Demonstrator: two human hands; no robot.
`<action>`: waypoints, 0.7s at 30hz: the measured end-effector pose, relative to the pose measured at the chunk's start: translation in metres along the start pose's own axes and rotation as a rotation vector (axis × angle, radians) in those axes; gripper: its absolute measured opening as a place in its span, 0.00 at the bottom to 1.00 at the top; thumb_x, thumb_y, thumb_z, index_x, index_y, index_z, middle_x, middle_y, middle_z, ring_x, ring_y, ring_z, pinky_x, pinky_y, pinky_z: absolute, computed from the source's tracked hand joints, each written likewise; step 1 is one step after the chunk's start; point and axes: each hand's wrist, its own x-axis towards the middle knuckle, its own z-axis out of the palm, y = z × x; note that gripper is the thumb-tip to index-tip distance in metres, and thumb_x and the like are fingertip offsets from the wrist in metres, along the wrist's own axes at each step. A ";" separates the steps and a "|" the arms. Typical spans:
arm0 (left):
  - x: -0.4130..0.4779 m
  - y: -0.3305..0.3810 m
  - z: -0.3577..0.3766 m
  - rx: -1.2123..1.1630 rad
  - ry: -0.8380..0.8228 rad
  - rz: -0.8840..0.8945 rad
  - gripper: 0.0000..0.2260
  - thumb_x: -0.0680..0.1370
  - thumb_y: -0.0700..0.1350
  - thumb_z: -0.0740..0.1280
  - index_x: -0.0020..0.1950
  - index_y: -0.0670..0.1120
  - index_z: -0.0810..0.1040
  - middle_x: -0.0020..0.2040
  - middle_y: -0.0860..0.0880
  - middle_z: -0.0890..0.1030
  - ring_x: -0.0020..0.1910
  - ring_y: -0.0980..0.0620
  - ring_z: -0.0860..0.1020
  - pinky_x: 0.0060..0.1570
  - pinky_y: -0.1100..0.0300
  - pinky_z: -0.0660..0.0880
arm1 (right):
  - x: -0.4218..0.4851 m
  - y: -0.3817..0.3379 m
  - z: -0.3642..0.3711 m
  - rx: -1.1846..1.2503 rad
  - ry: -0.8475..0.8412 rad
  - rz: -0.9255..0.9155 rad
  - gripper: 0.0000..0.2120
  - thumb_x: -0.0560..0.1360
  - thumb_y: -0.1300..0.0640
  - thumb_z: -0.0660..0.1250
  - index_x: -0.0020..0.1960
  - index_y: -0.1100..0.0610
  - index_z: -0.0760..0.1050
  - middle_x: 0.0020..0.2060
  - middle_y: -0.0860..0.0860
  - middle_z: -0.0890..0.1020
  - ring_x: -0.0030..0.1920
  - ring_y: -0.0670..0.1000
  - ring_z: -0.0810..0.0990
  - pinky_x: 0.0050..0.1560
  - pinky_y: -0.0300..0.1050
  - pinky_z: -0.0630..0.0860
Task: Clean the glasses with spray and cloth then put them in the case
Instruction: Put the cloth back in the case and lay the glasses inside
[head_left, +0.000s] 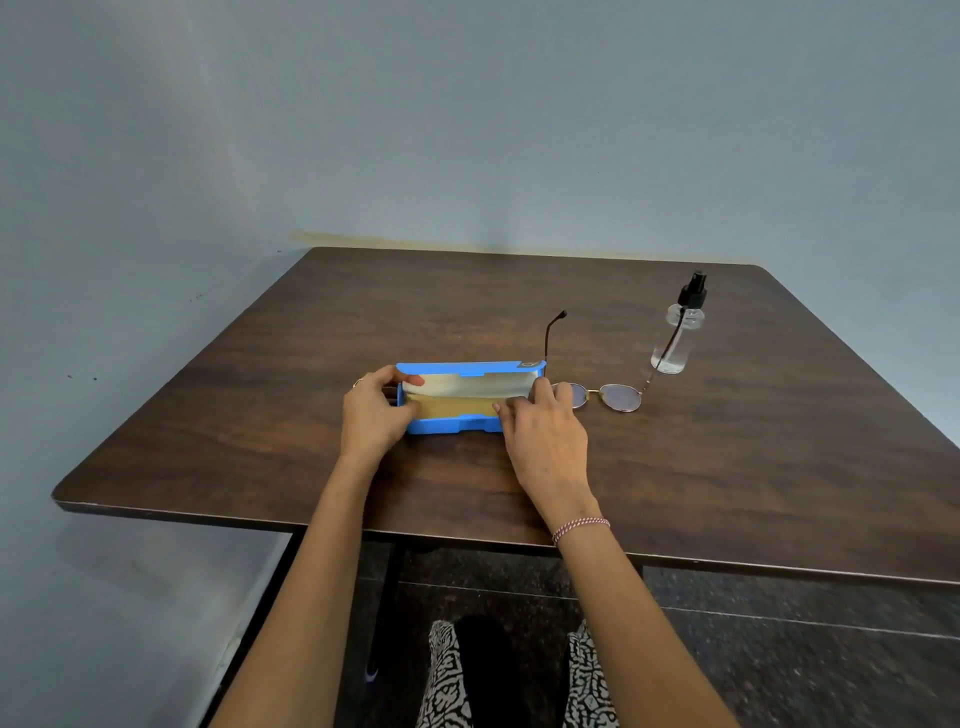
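A blue glasses case (451, 425) lies open in the middle of the brown table (260, 441), its lid raised toward the far side. A tan cloth (457, 408) lies inside it. My left hand (375, 413) grips the case's left end. My right hand (543, 428) rests on the case's right end, fingers touching the cloth's edge. Thin gold-rimmed glasses (618, 397) stand just right of the case with both temples unfolded toward the far side. A small clear spray bottle (675, 338) with a black nozzle stands upright behind the glasses.
A grey-blue wall runs behind the table. The table's near edge (467, 543) is close to my body. Below it I see dark table legs, a dark tiled floor and my patterned trousers (447, 675).
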 end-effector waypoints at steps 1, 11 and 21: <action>-0.001 0.000 -0.001 -0.037 0.007 -0.023 0.10 0.70 0.37 0.68 0.45 0.50 0.82 0.50 0.51 0.80 0.49 0.53 0.78 0.46 0.62 0.73 | 0.000 0.000 0.000 0.007 0.000 0.002 0.21 0.81 0.45 0.52 0.58 0.56 0.78 0.57 0.51 0.71 0.57 0.51 0.67 0.44 0.42 0.74; -0.002 0.013 0.005 0.051 0.079 -0.098 0.18 0.68 0.30 0.62 0.45 0.52 0.81 0.46 0.49 0.79 0.38 0.48 0.77 0.41 0.52 0.77 | -0.002 0.002 0.003 0.026 -0.004 -0.005 0.23 0.81 0.43 0.50 0.56 0.55 0.78 0.58 0.51 0.71 0.57 0.52 0.67 0.45 0.42 0.74; -0.010 0.014 0.000 -0.134 0.113 -0.158 0.04 0.70 0.41 0.69 0.43 0.47 0.82 0.44 0.49 0.82 0.47 0.53 0.79 0.45 0.63 0.70 | -0.005 0.002 -0.001 0.102 0.039 -0.005 0.20 0.81 0.44 0.52 0.60 0.54 0.76 0.57 0.51 0.71 0.58 0.51 0.67 0.46 0.43 0.75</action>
